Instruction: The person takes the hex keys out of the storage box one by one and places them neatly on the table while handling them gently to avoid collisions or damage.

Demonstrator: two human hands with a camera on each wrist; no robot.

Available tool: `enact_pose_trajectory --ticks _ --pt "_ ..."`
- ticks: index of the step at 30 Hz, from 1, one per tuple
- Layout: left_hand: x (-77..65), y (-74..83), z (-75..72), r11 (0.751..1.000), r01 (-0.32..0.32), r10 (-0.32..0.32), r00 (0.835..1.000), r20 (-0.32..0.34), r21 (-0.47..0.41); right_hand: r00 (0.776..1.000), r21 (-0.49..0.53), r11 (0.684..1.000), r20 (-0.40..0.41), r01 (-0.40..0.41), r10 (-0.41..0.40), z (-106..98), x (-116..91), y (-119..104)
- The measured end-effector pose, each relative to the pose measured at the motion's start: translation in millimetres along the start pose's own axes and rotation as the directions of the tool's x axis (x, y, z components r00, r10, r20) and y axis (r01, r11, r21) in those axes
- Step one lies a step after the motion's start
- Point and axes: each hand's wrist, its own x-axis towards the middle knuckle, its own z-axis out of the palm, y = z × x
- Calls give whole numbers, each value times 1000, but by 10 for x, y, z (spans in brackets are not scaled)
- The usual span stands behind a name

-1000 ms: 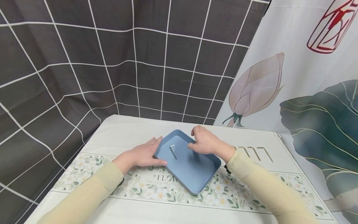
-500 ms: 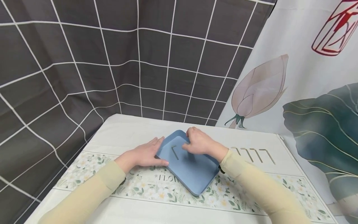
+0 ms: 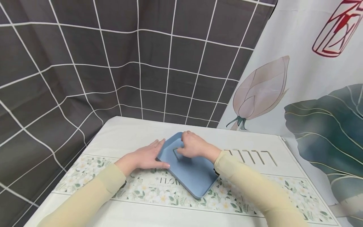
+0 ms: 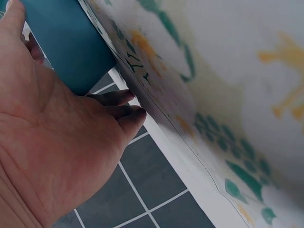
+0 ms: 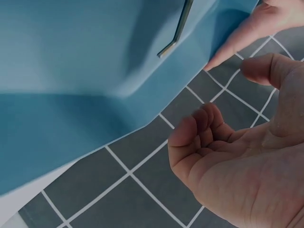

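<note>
A blue rectangular tray [image 3: 197, 181] lies at an angle on the table. One L-shaped hex key [image 3: 175, 154] is inside it, near the far left end; part of it also shows in the right wrist view. My left hand [image 3: 147, 156] rests along the tray's left side, fingers extended at the corner and thumb along the rim. Over the tray is my right hand [image 3: 194, 146], its thumb close to the hex key. In the right wrist view the right hand's fingers curl loosely, the thumb stands apart from them, and nothing is between them.
Several more L-shaped hex keys [image 3: 260, 158] lie in a row on the table right of the tray, partly behind the right forearm. A white cloth with a flower band [image 3: 141, 189] covers the table. A dark grid curtain [image 3: 153, 78] hangs behind.
My right hand has moved left across the tray to the hex key, uncovering more of the row of keys. The left hand stays at the tray's side.
</note>
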Motion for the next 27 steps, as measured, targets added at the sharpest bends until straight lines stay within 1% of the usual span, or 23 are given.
enact_pose_trajectory --ticks 6,9,14,20,27 --pt "-1 -1 2 1000 5 -5 1000 -3 -9 1000 6 1000 13 18 -18 45 55 -38" --pt "1 -4 4 1000 3 -3 1000 -6 -11 999 -7 1000 24 27 -27 60 78 -48" --pt "0 -6 5 1000 9 -9 1000 -4 -9 999 -30 999 44 23 -22 102 117 -38" --pt "-1 0 6 1000 6 -6 1000 -2 -9 998 -14 1000 68 18 -17 167 170 -40" --pt "8 5 11 1000 0 0 1000 2 4 993 -55 997 110 46 -40 231 213 -65"
